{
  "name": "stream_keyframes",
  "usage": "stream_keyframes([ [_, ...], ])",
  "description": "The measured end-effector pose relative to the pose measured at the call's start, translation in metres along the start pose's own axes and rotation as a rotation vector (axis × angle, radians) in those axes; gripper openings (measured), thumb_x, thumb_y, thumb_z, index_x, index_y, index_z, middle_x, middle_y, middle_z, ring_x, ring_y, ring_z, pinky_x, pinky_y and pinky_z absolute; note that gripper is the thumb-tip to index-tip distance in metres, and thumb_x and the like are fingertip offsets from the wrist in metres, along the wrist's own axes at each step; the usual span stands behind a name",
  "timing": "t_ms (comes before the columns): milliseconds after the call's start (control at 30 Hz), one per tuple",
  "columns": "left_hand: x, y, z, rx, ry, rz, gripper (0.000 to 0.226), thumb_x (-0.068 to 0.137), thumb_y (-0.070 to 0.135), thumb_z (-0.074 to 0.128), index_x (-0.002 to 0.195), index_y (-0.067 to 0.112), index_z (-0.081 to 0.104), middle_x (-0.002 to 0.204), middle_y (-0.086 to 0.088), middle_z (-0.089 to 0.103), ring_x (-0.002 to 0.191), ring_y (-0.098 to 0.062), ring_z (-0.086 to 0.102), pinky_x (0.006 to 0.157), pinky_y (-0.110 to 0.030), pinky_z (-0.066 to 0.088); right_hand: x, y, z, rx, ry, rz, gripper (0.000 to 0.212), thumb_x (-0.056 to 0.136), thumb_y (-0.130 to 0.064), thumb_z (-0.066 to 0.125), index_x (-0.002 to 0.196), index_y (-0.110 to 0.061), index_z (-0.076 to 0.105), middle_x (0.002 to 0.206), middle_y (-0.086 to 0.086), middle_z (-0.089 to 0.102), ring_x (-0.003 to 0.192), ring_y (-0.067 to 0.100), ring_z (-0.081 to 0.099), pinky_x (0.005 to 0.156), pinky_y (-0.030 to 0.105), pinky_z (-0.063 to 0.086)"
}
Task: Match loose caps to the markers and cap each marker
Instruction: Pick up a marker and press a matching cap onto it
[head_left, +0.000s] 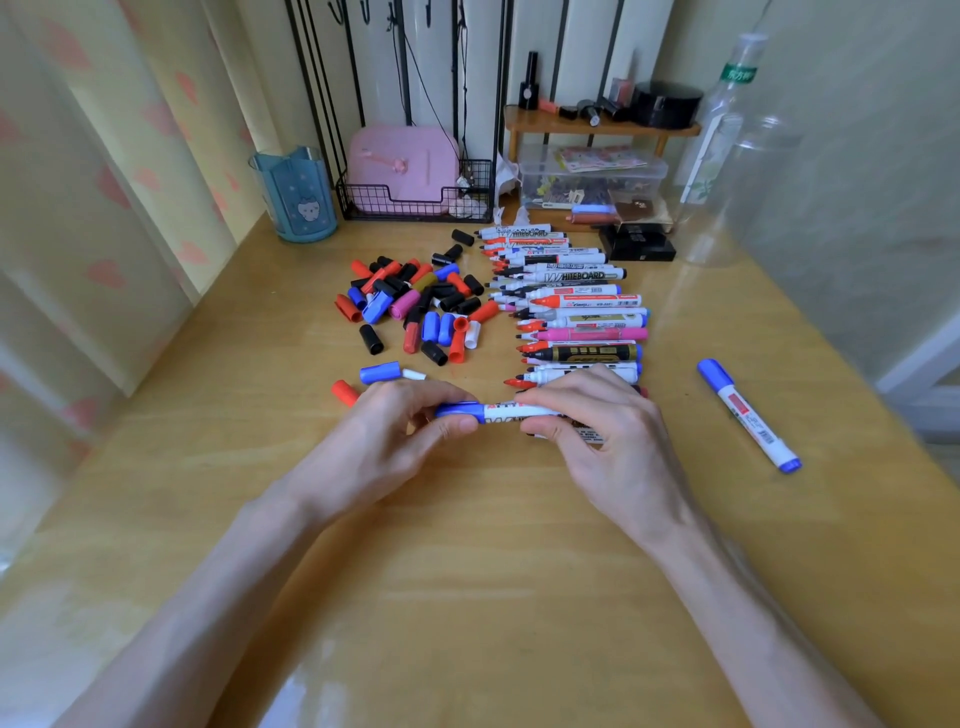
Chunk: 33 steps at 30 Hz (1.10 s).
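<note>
My left hand (395, 436) pinches a blue cap (460, 411) that sits on the end of a white marker (511, 411). My right hand (597, 421) grips that marker's barrel, hiding most of it. A row of several uncapped markers (571, 306) lies beyond my right hand, tips pointing left. A heap of loose caps (415, 301) in red, black, blue and pink lies left of the row. A capped blue marker (748, 415) lies alone at the right. A loose blue cap (380, 372) and a red cap (344, 392) lie just past my left hand.
At the back of the wooden desk (467, 571) stand a blue cup (296, 197), a wire basket (415, 202) with a pink case, a clear plastic box (592, 176) under a small wooden shelf (597, 124), a black box (636, 241) and clear bottles (727, 156).
</note>
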<state>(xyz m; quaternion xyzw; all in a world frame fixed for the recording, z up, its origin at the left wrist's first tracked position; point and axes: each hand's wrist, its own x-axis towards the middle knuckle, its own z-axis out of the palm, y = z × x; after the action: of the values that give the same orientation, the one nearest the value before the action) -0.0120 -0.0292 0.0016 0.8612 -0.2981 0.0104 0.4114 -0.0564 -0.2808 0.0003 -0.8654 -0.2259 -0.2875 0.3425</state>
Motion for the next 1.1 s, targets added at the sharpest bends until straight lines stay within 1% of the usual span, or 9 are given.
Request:
stream_keyframes([
  [100,0.0,0.005,0.0,-0.005,-0.044,0.014,0.029,0.102,0.05,0.054,0.11,0.029,0.072,0.079,0.002,0.063,0.075,-0.021,0.057,0.07,-0.042,0.049,0.0,-0.003,0.001,-0.031,0.015,-0.029,0.016,0.09,-0.01,0.078,0.106,-0.01,0.081,0.095,-0.002,0.073,0.089,0.016,0.057,0.083,0.024,0.046],
  [267,-0.005,-0.005,-0.02,-0.016,-0.023,-0.041,0.031,0.11,0.042,0.043,0.096,0.029,0.067,0.071,0.007,0.054,0.062,-0.011,0.046,0.061,-0.024,0.039,0.003,0.011,-0.021,-0.057,0.18,0.033,0.019,0.087,-0.001,0.079,0.104,-0.009,0.082,0.097,-0.002,0.074,0.092,0.014,0.06,0.087,0.021,0.046],
  [367,-0.006,-0.011,-0.03,0.049,0.008,-0.039,0.023,0.101,0.046,0.057,0.105,0.027,0.07,0.089,0.012,0.066,0.073,-0.012,0.055,0.066,-0.023,0.044,0.003,0.02,-0.029,-0.053,0.154,0.102,0.02,0.086,0.0,0.081,0.103,-0.01,0.082,0.097,-0.001,0.074,0.094,0.013,0.061,0.088,0.024,0.047],
  [533,-0.006,-0.013,-0.031,0.222,0.028,0.052,0.017,0.091,0.034,0.076,0.108,0.033,0.073,0.111,0.016,0.063,0.104,-0.009,0.059,0.079,-0.024,0.046,0.002,0.021,-0.024,-0.014,0.068,0.119,0.018,0.088,-0.016,0.081,0.106,-0.014,0.082,0.1,-0.006,0.073,0.097,0.016,0.064,0.088,0.033,0.051],
  [700,-0.007,-0.025,-0.028,0.389,-0.026,0.068,0.031,0.083,0.051,0.079,0.109,0.037,0.07,0.105,0.017,0.06,0.101,-0.008,0.051,0.083,-0.03,0.05,0.001,0.019,-0.02,0.021,0.058,0.177,0.02,0.089,-0.024,0.078,0.108,-0.018,0.081,0.102,-0.007,0.071,0.1,0.015,0.066,0.088,0.033,0.052],
  [833,-0.007,-0.024,-0.035,0.273,0.048,-0.013,0.041,0.078,0.061,0.077,0.11,0.037,0.07,0.105,0.021,0.058,0.098,0.0,0.055,0.078,-0.013,0.044,-0.001,0.019,-0.015,-0.006,0.019,0.204,0.019,0.089,-0.015,0.081,0.108,-0.018,0.081,0.101,-0.008,0.071,0.101,0.015,0.065,0.089,0.034,0.052],
  [900,-0.006,-0.026,-0.036,0.266,0.146,-0.021,0.022,0.093,0.044,0.071,0.111,0.03,0.072,0.105,0.013,0.06,0.094,-0.007,0.057,0.079,-0.019,0.045,-0.002,0.019,-0.012,-0.01,0.004,0.205,0.018,0.09,-0.016,0.08,0.108,-0.018,0.08,0.102,-0.008,0.07,0.102,0.015,0.064,0.089,0.035,0.052],
  [967,-0.005,-0.033,-0.034,0.421,0.206,0.0,0.018,0.1,0.022,0.064,0.115,0.02,0.074,0.109,0.002,0.061,0.098,-0.022,0.056,0.08,-0.036,0.05,-0.002,0.018,-0.01,-0.011,-0.004,0.202,0.018,0.09,-0.017,0.08,0.109,-0.018,0.08,0.102,-0.008,0.07,0.101,0.015,0.064,0.088,0.036,0.052],
  [1100,-0.004,-0.05,-0.025,0.606,0.196,0.045,0.025,0.091,0.019,0.076,0.116,0.017,0.077,0.109,-0.006,0.061,0.095,-0.031,0.054,0.075,-0.046,0.054,-0.003,0.015,-0.007,-0.008,-0.025,0.197,0.018,0.091,-0.019,0.08,0.109,-0.02,0.08,0.1,-0.008,0.07,0.097,0.015,0.065,0.087,0.037,0.052],
])
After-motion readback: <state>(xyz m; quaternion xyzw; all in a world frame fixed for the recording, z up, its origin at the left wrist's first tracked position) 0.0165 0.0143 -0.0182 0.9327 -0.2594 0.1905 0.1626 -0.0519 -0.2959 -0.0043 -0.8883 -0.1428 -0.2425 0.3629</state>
